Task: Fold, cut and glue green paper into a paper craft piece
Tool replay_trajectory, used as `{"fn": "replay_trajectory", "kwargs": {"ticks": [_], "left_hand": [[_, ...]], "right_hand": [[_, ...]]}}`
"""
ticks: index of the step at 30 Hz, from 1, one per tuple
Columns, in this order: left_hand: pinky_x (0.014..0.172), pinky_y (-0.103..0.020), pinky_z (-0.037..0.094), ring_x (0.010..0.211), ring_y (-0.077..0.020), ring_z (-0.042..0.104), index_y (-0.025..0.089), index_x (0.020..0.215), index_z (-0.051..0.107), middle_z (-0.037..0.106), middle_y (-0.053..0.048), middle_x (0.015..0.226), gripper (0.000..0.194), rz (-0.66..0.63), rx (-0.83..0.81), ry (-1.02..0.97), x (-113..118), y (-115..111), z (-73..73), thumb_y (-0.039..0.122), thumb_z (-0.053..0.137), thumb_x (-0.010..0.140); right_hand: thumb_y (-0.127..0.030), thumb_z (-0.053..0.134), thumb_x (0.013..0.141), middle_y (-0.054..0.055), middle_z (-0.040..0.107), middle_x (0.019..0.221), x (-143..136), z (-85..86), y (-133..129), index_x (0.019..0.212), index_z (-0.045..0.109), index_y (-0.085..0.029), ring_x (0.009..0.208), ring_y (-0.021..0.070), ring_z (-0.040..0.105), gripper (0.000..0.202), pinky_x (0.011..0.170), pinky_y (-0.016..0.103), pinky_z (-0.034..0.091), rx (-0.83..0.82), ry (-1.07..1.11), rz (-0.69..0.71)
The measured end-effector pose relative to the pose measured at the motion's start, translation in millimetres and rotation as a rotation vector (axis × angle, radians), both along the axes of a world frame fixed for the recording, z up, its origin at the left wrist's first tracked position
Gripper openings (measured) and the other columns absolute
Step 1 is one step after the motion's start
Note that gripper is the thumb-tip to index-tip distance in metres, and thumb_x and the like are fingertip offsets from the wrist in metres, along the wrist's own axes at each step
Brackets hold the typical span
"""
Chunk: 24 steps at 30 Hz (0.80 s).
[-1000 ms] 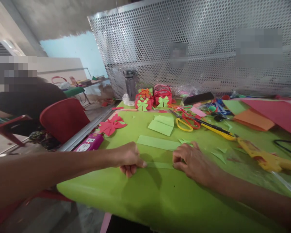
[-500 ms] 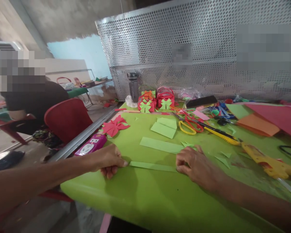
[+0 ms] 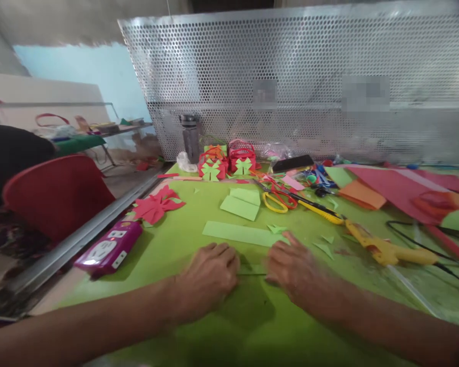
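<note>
Between my two hands runs a narrow green paper strip, low over the green tabletop, with only its middle part showing. My left hand is closed on the strip's left side, knuckles up. At the other side my right hand is closed on it too, a little blurred, one finger raised. Just beyond the hands lies a wider green paper strip, its right end close to my right fingers. Behind that rests a folded green paper piece. Small green scraps lie near my right hand.
A purple power strip and a red paper flower lie left. Scissors, a yellow cutter and a yellow glue gun with its cord are right. Red paper baskets and a bottle stand behind.
My left hand has moved right along the strip, much closer to my right hand, so less of the strip shows. The whole view has turned slightly rightward.
</note>
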State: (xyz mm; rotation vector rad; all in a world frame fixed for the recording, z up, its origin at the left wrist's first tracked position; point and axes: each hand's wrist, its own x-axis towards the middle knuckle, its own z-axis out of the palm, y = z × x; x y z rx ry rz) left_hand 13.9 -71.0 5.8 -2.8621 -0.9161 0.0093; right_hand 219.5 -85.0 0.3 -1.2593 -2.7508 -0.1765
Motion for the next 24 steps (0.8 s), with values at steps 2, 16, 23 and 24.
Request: {"fn": "replay_trajectory", "kwargs": {"ticks": [2,16,23,24], "left_hand": [[0.069,-0.035,0.048,0.080,-0.0231,0.058,0.012,0.080,0.064,0.064,-0.009,0.080,0.021,-0.019,0.021,0.018,5,2,-2.1,0.030,0.054,0.084],[0.055,-0.034,0.046,0.063,-0.0220,0.057,0.013,0.075,0.057,0.063,-0.005,0.070,0.009,-0.015,0.085,-0.101,5,20,-9.1,0.006,0.052,0.079],[0.053,-0.033,0.044,0.056,-0.0214,0.058,0.014,0.071,0.057,0.063,-0.005,0.062,0.014,0.029,0.075,-0.082,1,22,-7.2,0.004,0.050,0.078],[0.055,-0.033,0.044,0.058,-0.0216,0.059,0.013,0.072,0.058,0.064,-0.006,0.063,0.016,0.055,0.063,-0.073,-1,25,-5.2,0.003,0.048,0.078]], "right_hand": [[-0.010,0.057,0.076,0.003,0.062,0.072,-3,-0.9,-8,0.076,0.063,-0.017,0.071,0.0201,0.055,0.009,0.091,0.051,0.033,0.148,-0.151,0.093],[-0.001,0.049,0.065,0.001,0.058,0.068,-23,5.5,1,0.078,0.056,-0.018,0.064,0.0175,0.050,0.022,0.094,0.047,0.031,0.188,-0.162,0.014],[0.004,0.042,0.066,-0.001,0.055,0.057,-33,6.3,4,0.067,0.055,-0.019,0.055,0.0157,0.050,0.027,0.093,0.041,0.032,0.260,-0.130,-0.025],[0.005,0.041,0.063,0.000,0.056,0.057,-30,8.0,5,0.067,0.055,-0.019,0.055,0.0156,0.050,0.028,0.092,0.040,0.033,0.249,-0.122,-0.038]]}}
